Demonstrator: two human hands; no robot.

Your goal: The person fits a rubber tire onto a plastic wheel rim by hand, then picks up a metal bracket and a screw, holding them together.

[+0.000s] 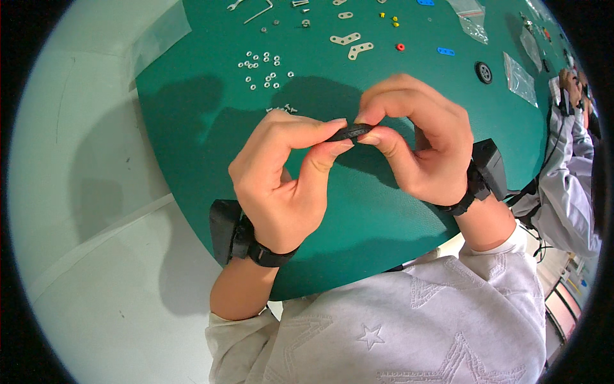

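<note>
Between my two hands is a small black tyre [350, 132], seen nearly edge-on above the green tabletop. My left hand [281, 173] pinches its left end between thumb and forefinger. The right end is gripped the same way by my right hand [422, 137]. Whether a hub sits inside the tyre cannot be made out from this angle. Just beyond my left hand lies a small pile of screws [282, 109], with several loose nuts [269, 77] farther back.
On the green table [384, 217] lie bent metal brackets [360, 50], a red ring [400, 47], a blue strip [446, 51], a black wheel [484, 72] and plastic bags [520, 80]. A hex key [259, 13] is at the far left. Another person's sleeve [566, 185] shows at right.
</note>
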